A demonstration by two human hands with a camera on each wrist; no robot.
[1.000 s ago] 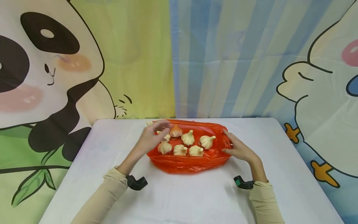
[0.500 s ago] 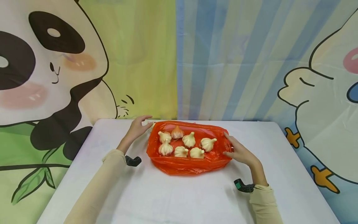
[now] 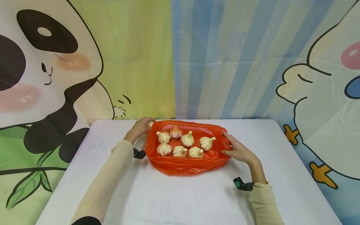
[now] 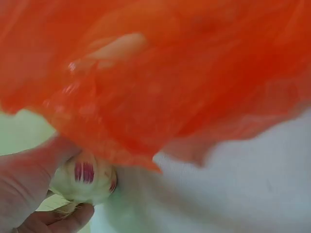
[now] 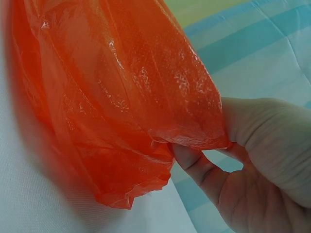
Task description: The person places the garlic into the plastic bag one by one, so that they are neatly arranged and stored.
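Note:
A red plastic bag (image 3: 182,165) lies with its mouth spread wide on the table, several pale garlic bulbs inside it. One bulb (image 3: 176,132) at the back looks orange-brown at its top. Behind the bag's left end, my left hand (image 3: 139,127) grips another garlic bulb (image 4: 86,180), its purple-streaked skin visible between thumb and fingers in the left wrist view. Across at the right end, my right hand (image 3: 240,151) pinches the bag's edge between thumb and fingers. In the left wrist view the bag's side hangs over the upper part and hides most of its contents.
The bag stands near the far edge of a white-covered table (image 3: 180,197). A curtain (image 3: 211,62) with a cartoon panda and a white cartoon figure rises behind it. Each wrist wears a black camera band (image 3: 243,184).
My left hand has moved from over the bag out to its far left side and has closed round a garlic bulb there. My right hand has stayed at the bag's right edge.

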